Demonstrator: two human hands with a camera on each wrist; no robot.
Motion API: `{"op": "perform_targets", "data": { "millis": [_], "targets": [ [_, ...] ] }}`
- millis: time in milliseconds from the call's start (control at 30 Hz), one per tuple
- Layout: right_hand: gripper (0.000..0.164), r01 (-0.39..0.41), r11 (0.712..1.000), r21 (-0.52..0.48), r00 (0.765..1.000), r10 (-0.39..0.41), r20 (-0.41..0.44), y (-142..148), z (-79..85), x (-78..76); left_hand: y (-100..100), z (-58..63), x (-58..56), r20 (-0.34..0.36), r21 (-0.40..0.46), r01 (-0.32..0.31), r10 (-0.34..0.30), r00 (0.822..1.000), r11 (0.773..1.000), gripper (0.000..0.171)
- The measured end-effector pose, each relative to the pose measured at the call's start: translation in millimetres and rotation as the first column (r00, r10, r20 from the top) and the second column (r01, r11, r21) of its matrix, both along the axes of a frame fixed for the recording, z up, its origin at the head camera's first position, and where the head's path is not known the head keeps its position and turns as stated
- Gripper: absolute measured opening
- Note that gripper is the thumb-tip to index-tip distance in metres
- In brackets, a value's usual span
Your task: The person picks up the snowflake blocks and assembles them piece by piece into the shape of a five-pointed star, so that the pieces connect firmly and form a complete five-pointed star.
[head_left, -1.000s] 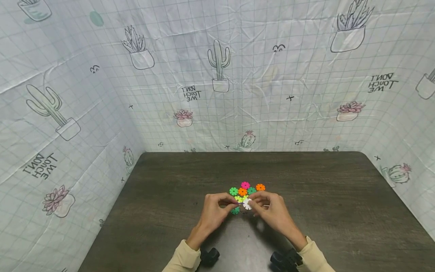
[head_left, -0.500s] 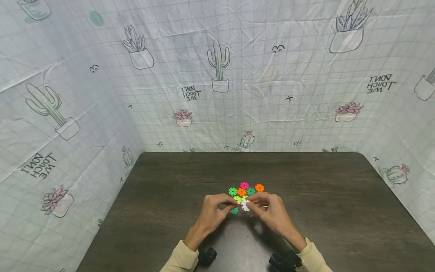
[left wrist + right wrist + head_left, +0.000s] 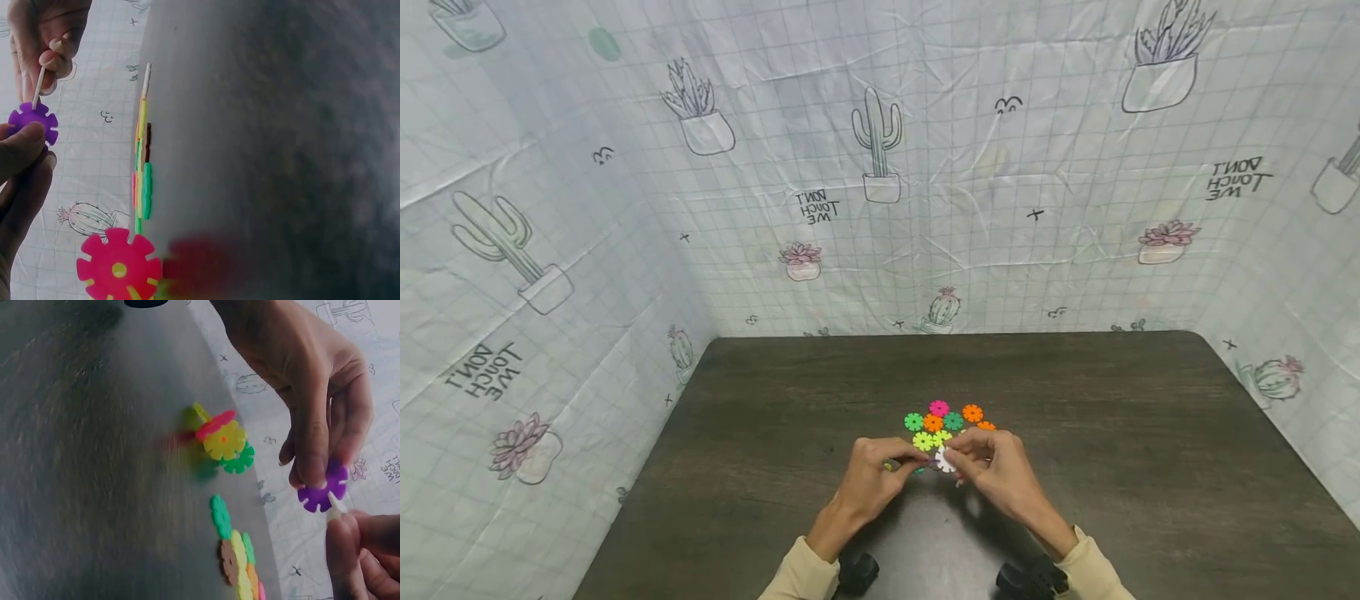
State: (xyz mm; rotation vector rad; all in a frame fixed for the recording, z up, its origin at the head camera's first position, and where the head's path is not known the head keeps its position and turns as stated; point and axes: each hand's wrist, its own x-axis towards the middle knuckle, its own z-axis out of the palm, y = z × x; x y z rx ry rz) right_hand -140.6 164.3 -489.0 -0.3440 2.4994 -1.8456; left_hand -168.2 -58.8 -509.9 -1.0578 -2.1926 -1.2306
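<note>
Thumb and fingers of my left hand [image 3: 872, 479] pinch a purple notched disc [image 3: 34, 122]. My right hand [image 3: 1003, 475] pinches a white notched disc [image 3: 945, 460], seen edge-on in the left wrist view. In the right wrist view the white edge meets a notch of the purple disc [image 3: 325, 487]; how deep it sits I cannot tell. Both hands are raised over the table, in front of several loose notched discs, among them a pink one [image 3: 939, 407], an orange one [image 3: 973, 412] and a lime one [image 3: 922, 441].
By my left hand, a cluster of joined discs with yellow [image 3: 225, 440], pink and green pieces stands on the dark table [image 3: 775, 400]. A brown disc [image 3: 229, 562] lies among the loose ones. A patterned cloth [image 3: 955, 208] hangs around the table's back and sides.
Both hands have come slightly lower in the head view, with the white and purple discs still held together between them. The loose discs lie where they were.
</note>
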Motion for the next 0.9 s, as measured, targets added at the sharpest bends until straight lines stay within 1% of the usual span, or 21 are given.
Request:
{"op": "perform_targets", "data": {
  "millis": [167,333,367,500,567,633,700,767,833,900],
  "targets": [
    [0.016,0.000,0.998,-0.063,1.000,0.001,0.018,-2,-1.0,1.3,2,-0.8,1.4,0.019,0.021,-0.018,0.017,1.000,1.000,0.009],
    [0.013,0.014,0.999,-0.039,1.000,-0.014,0.004,-4,-2.5,1.4,3,-1.0,0.9,-0.026,0.006,-0.004,0.004,1.000,1.000,0.012],
    [0.012,0.013,0.999,-0.031,1.000,-0.013,-0.001,-4,-2.6,0.8,3,-0.6,0.5,-0.026,0.007,-0.002,0.002,1.000,1.000,0.012],
    [0.013,0.004,1.000,0.024,1.000,-0.004,-0.018,0,-2.5,-3.6,2,1.4,-0.4,0.030,0.023,-0.010,0.010,1.000,1.000,0.012],
    [0.018,0.027,0.998,0.049,1.000,-0.026,-0.018,5,-1.6,-6.6,1,1.8,-0.5,0.070,0.033,-0.015,0.013,0.997,0.999,0.011],
    [0.022,0.073,0.994,0.086,0.997,-0.071,-0.019,13,-1.3,-9.6,0,2.0,-0.4,0.097,0.043,-0.024,0.019,0.995,0.999,0.012],
    [0.026,0.129,0.984,0.124,0.992,-0.126,-0.032,21,-1.5,-12.0,-1,2.0,0.0,0.120,0.063,-0.038,0.030,0.992,0.997,0.012],
    [0.024,0.183,0.964,0.193,0.983,-0.174,-0.063,29,-2.6,-14.2,-3,1.5,-0.1,0.126,0.081,-0.058,0.047,0.991,0.995,0.013],
    [0.021,0.228,0.934,0.274,0.973,-0.211,-0.089,36,-5.4,-15.0,-4,1.5,0.0,0.131,0.094,-0.077,0.064,0.989,0.993,0.013],
    [0.018,0.258,0.899,0.355,0.966,-0.234,-0.109,42,-10.1,-14.7,-6,1.3,-0.4,0.131,0.105,-0.088,0.074,0.989,0.991,0.014]
  ]
}}
